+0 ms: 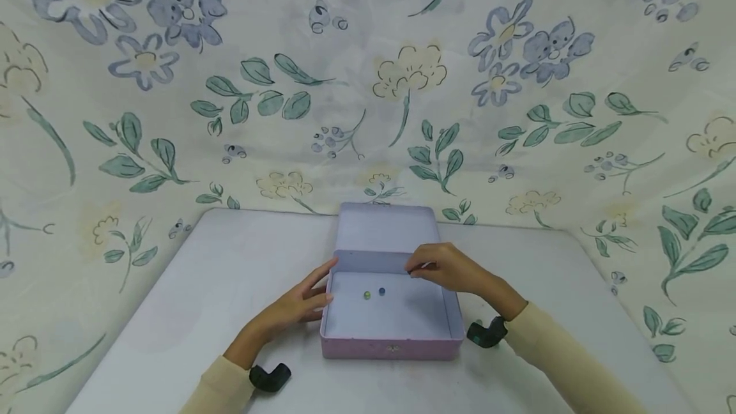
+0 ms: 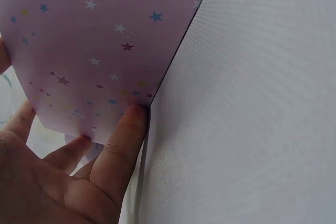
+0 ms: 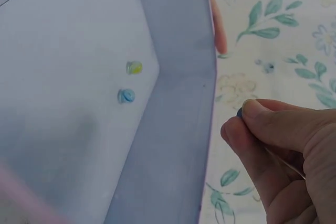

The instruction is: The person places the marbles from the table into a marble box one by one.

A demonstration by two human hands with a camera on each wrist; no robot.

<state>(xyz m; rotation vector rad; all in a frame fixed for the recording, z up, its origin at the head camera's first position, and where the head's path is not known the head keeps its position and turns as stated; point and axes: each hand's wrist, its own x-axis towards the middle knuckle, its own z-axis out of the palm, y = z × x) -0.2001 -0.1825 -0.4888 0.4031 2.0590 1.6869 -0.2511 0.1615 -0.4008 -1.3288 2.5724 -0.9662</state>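
A shallow lilac-pink tin box [image 1: 391, 344] lies open on the white table [image 1: 201, 286], its lid [image 1: 385, 229] tipped back behind it. On its floor lie a yellow-green marble [image 1: 367, 295] [image 3: 134, 67] and a blue marble [image 1: 382, 291] [image 3: 126, 96]. My left hand [image 1: 305, 302] rests with straight fingers [image 2: 123, 145] against the box's starred left wall [image 2: 105, 35]. Over the box's back right corner, my right hand [image 1: 443, 268] pinches a small dark blue marble [image 3: 240, 112] between thumb and fingertips, above the back wall [image 3: 173, 129].
A floral cloth [image 1: 402, 82] hangs behind and to both sides of the table. Bare table surface [image 2: 252, 103] lies left and right of the box. A black wrist camera mount [image 1: 269, 377] sits on the left forearm, another [image 1: 485, 332] on the right.
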